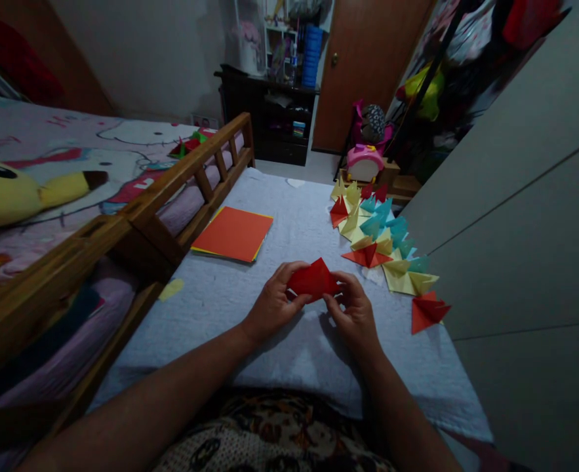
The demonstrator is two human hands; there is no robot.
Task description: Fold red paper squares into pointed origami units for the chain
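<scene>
Both my hands hold a folded piece of red origami paper (313,280) above the cloth-covered table, its top corner pointing away from me. My left hand (280,298) pinches its left end between thumb and fingers. On the other end, my right hand (352,307) is closed with the thumb at the lower edge. To the left lies a stack of square coloured paper (235,233), orange on top with yellow edges showing. Several folded paper cranes (380,226) in yellow, teal and red stand in rows on the right, the nearest a red crane (427,311).
A wooden bed rail (191,187) runs along the table's left side, with a yellow plush toy (23,193) on the bed beyond. A pale cabinet (520,216) borders the right. Past the far edge are a dark shelf unit (264,115) and a pink toy (364,162).
</scene>
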